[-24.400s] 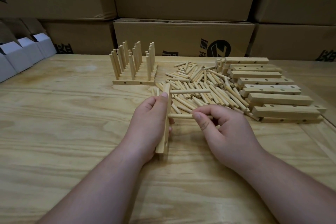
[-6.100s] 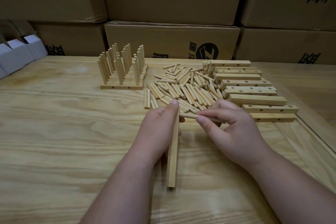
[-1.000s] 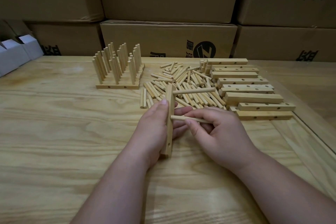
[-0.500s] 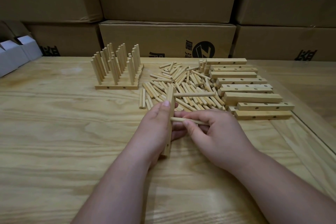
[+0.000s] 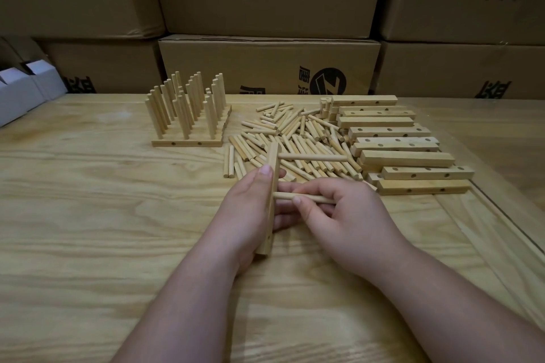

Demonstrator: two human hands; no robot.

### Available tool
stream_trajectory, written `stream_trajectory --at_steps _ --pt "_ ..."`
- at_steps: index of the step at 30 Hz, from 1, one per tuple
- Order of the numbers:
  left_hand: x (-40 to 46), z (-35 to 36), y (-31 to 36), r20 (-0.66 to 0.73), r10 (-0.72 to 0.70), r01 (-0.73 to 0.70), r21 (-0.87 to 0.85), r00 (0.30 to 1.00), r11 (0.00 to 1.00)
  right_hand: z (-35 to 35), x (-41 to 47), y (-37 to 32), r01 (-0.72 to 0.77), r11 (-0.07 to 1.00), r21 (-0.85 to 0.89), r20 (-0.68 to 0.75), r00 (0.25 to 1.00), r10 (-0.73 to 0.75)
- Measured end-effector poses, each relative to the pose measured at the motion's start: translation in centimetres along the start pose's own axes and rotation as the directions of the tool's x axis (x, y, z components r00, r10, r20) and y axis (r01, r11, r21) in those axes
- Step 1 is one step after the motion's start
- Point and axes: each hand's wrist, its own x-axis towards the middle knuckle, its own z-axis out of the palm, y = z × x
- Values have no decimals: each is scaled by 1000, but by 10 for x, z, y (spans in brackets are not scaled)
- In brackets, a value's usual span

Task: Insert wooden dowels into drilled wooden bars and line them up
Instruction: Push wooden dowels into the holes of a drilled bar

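I'm seeing the drilled bar (image 5: 271, 200) standing on edge, my left hand (image 5: 247, 215) curling round it, thumb lying along its left face. One round dowel (image 5: 312, 158) is already sticking out of its far end, rightward. My right hand (image 5: 345, 215) is pinching a second dowel (image 5: 303, 197), its tip touching the bar's right face. Beyond both hands are lying loose dowels (image 5: 295, 138) and square-edged bars (image 5: 398, 144); far left, finished rows (image 5: 187, 118).
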Motion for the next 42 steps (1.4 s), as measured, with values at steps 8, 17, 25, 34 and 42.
stream_trajectory --at_steps 8,17,25,34,42 --pt "2 -2 2 -15 6 -6 29 1000 1000 -10 3 0 102 917 -386 5 994 -109" --pt "-1 -1 1 26 -10 9 41 1000 999 -13 4 -6 78 910 -407 121 992 -31" --pt "-1 2 0 8 51 -52 164 999 985 -2 -1 -11 77 894 -441 48 997 -63" --pt "-2 0 0 34 27 -31 107 999 994 -3 0 -4 20 965 -260 36 999 -11" --pt "-1 -3 -1 43 30 -34 78 999 996 -1 1 0 -10 987 -159 23 1000 14"
